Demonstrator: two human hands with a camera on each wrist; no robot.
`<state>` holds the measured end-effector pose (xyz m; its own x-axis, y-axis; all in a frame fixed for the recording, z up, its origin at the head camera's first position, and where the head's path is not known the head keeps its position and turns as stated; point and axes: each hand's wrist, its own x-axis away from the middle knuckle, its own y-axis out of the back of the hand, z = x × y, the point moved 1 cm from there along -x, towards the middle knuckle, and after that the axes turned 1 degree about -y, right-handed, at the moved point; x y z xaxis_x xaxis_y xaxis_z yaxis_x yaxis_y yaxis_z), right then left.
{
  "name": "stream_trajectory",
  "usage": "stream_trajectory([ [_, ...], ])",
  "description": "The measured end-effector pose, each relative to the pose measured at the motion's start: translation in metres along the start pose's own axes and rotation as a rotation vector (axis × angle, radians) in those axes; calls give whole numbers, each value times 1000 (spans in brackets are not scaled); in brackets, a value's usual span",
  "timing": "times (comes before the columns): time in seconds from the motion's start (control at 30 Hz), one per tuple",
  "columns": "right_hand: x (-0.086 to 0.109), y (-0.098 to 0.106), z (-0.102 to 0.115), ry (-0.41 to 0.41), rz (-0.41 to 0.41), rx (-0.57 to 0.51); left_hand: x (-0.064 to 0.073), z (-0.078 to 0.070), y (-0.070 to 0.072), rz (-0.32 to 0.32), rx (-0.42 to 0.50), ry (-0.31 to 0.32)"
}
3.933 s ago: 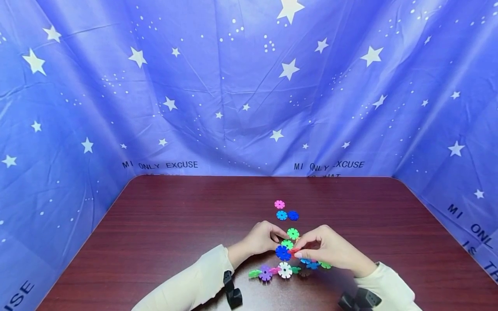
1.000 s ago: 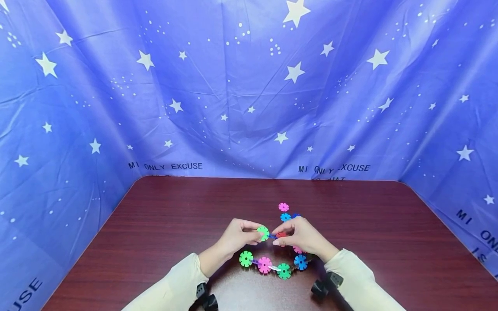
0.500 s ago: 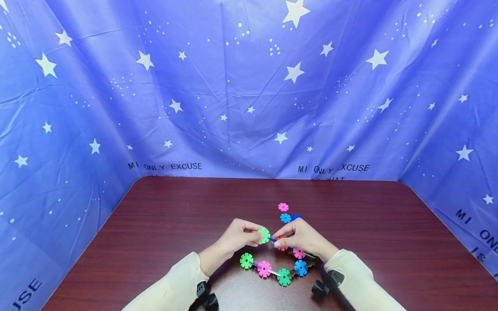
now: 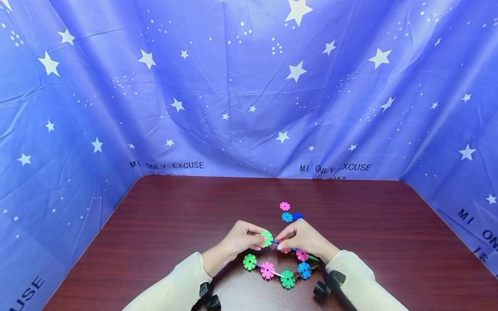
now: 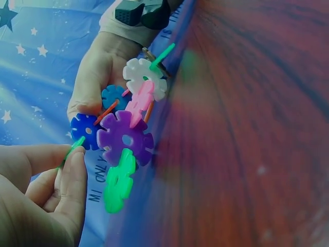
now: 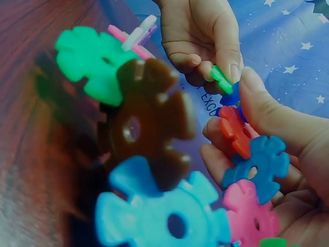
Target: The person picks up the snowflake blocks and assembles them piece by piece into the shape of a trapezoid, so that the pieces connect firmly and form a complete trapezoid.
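Head view: left hand (image 4: 238,238), grip narrow, pinches a green disc (image 4: 267,238); right hand (image 4: 306,239), grip likewise narrow, holds the dark-blue disc (image 5: 79,126) touching it. A coloured disc chain (image 4: 265,265) curves on the near side; beyond, a pink disc (image 4: 285,203) lies on the desk (image 4: 175,216).

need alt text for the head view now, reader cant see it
A person's left hand pinches a green disc next to a blue disc pinched by the right hand, with a curving chain of colourful notched discs below. Farther back, three more discs lie on the brown table, before a starry blue curtain.
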<state>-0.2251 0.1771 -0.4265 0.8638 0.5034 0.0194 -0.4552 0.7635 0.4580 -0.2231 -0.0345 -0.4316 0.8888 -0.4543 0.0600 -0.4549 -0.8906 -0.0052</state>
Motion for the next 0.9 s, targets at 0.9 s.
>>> stream_trajectory([
  [0.9, 24, 9, -3, 121, 53, 59, -36, 6, 14, 110, 1, 67],
])
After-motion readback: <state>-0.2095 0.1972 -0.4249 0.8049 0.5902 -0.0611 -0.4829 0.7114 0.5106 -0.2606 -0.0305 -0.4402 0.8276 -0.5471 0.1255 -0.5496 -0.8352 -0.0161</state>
